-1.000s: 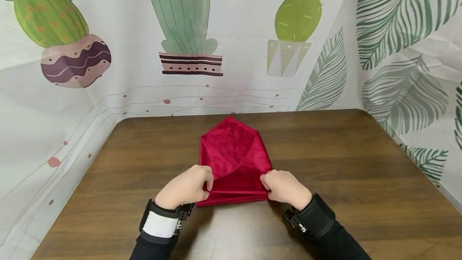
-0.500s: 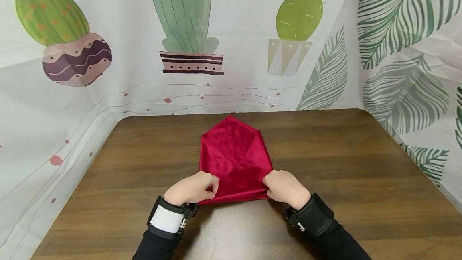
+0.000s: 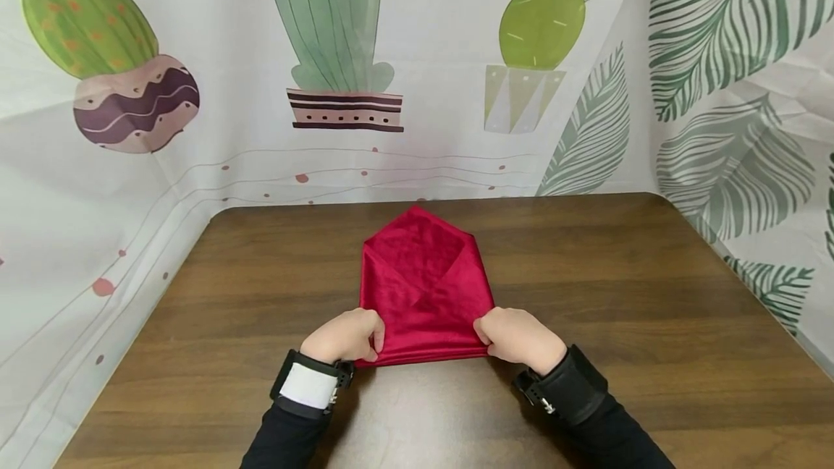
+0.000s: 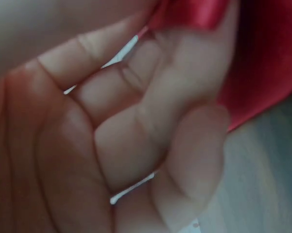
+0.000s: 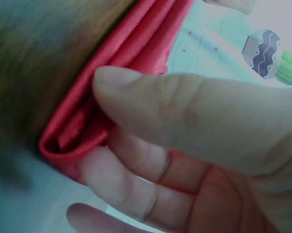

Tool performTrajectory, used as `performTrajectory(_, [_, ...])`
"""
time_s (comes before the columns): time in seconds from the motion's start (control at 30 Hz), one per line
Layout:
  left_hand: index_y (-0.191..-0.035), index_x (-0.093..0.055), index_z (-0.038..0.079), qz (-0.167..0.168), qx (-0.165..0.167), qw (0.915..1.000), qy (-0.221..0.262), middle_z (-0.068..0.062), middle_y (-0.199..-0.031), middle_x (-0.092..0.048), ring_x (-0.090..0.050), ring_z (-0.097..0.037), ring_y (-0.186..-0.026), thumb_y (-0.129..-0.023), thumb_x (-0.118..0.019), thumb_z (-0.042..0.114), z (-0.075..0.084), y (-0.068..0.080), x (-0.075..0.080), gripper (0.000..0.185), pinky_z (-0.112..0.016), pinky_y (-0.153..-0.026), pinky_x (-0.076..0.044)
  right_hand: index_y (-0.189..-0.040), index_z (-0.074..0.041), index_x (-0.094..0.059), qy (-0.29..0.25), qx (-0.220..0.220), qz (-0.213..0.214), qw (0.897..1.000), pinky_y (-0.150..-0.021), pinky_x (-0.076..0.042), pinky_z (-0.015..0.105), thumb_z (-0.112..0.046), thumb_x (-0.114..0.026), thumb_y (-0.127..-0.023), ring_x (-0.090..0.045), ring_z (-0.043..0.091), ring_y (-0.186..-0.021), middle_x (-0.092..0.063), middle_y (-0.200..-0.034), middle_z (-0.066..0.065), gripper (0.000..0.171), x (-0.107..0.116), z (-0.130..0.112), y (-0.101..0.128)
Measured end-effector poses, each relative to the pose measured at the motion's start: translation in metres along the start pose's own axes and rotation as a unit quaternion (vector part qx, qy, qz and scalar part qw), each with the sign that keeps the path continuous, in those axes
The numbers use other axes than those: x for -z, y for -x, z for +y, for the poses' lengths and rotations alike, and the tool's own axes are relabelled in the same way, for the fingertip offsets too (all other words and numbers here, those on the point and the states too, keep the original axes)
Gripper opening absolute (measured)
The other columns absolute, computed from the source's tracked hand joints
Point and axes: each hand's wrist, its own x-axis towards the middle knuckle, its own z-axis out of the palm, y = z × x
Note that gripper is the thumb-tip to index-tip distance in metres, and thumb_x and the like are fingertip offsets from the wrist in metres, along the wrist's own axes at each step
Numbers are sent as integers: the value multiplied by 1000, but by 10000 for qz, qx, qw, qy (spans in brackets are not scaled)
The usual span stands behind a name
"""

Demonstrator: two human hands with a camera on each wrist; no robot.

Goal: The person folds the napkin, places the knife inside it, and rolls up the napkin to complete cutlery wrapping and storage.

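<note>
Crossing the lower part of the head view, two black sleeves point(image 3: 283, 438) lead up to a person's wrists, each wrapped in a strap; the left strap point(image 3: 308, 385) carries a white panel, while the right strap point(image 3: 576, 386) is black with a small metal piece toward its inner side. Past the straps, the left hand point(image 3: 345, 336) has its grip clamped on the near left corner of a folded crimson satiny cloth point(image 3: 425, 288); the left wrist view is blurred, with a shiny strip of the cloth against the fingers at the top. The right hand point(image 3: 521, 337) pinches the near right corner: in the right wrist view its thumb point(image 5: 131, 92) lies over the rolled edge, fingers curled on the other side, and the roll's end shows as a loop with layers inside. Between the hands, the cloth lies on a wood-grain tabletop point(image 3: 586, 259), its near edge almost straight, diagonal folds crossing its upper face, its far end tapering to a point at the tabletop's far edge. Behind hangs a white fabric backdrop point(image 3: 443, 27) printed with three potted cacti point(image 3: 326, 20), and to the right it bears large green and grey leaf prints point(image 3: 723, 27)
</note>
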Motion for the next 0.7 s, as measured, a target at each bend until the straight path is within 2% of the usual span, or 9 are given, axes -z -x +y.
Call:
performTrajectory(0.2, [-55,-59,15,-88,167,9998,-9,5,-53,-49,-44,-12,-55,-64,-71,1,0,0,-2,20,-28,-50,-40,-55,-15,-42,-115,131,25,9998,-48,-33,22,-3,-66,-71,-36,7,-52,-35,-56,-7,30,4,1,2])
performTrajectory(0.43, [-54,-58,16,170,433,9987,-212,4,-54,-48,-44,-13,-54,-65,-71,1,-1,0,-1,22,-27,-49,-39,-60,-14,-48,-28,256,138,9996,-51,-37,23,-2,-66,-69,-43,10,-54,-39,-63,-6,23,4,2,1])
performTrajectory(0.57, [-53,-55,17,210,517,9980,-312,5,-53,-47,-43,-12,-52,-65,-70,2,-1,1,-2,24,-27,-47,-38,-63,-14,-52,6,263,122,9996,-53,-39,24,-2,-66,-68,-45,11,-56,-42,-64,-6,19,3,1,0])
performTrajectory(0.7, [-50,-50,16,400,523,9959,-623,4,-51,-45,-42,-12,-50,-63,-71,2,3,1,-3,28,-27,-45,-36,-65,-13,-52,-2,263,102,9996,-53,-39,24,-1,-66,-68,-45,11,-56,-42,-65,-6,19,3,1,0])
